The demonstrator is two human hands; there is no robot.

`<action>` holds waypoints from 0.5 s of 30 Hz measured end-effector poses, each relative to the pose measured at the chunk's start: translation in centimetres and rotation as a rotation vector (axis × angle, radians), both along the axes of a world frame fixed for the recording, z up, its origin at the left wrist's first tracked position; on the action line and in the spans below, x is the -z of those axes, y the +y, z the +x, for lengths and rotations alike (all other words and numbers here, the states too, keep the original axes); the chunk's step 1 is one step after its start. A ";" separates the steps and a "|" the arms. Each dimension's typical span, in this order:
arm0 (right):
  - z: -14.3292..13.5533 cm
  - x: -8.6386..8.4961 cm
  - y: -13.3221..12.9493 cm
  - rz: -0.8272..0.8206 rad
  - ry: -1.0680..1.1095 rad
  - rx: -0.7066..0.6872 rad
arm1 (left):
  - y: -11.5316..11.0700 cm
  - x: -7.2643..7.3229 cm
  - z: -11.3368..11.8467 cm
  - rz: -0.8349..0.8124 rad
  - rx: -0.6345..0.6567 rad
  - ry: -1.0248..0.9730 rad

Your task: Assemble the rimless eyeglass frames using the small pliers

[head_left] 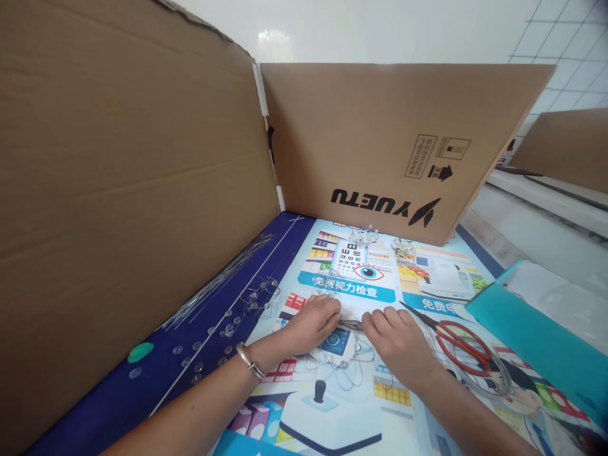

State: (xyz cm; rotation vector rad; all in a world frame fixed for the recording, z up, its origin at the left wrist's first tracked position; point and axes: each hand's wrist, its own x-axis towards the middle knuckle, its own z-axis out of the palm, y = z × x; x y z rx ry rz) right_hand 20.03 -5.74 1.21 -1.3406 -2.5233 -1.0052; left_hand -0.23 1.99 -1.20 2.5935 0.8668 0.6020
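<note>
My left hand (313,323), with a silver bangle at its wrist, is closed on one end of a bundle of thin wire (350,325). The fingers of my right hand (398,342) are closed round the other end, so the bundle spans the short gap between the hands. Below them, loops of wire with clear beads (342,365) spread over the printed sheet. Red-handled scissors (463,348) lie right of my right hand, over a coil of clear line (501,380).
Cardboard panels stand at the left (133,152) and back (380,139). Loose clear beads (197,346), straight wires (213,285) and a green piece (140,352) lie at left. Beaded wire shapes (363,237) rest near the back panel. A teal box (541,342) is at right.
</note>
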 end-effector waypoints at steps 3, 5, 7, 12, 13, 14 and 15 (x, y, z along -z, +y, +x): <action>-0.1 -0.1 0.0 0.014 -0.006 -0.004 | 0.1 0.1 0.0 0.003 0.003 0.004; -0.1 -0.1 0.0 0.017 -0.010 -0.006 | 0.2 0.1 0.0 0.000 0.006 0.008; -0.1 0.0 0.1 0.014 -0.011 -0.017 | 0.2 0.1 0.0 -0.003 0.006 0.011; -0.1 0.1 0.2 -0.018 0.019 -0.038 | 0.1 -0.2 0.0 -0.004 0.002 0.009; -0.1 0.2 0.2 -0.025 0.032 -0.037 | 0.1 -0.2 0.0 -0.004 0.000 0.005; -0.1 0.2 0.3 -0.032 0.047 -0.034 | 0.0 -0.3 0.0 -0.005 0.000 0.002; 0.0 0.3 0.3 -0.041 0.063 -0.031 | 0.0 -0.3 0.0 -0.005 0.002 0.001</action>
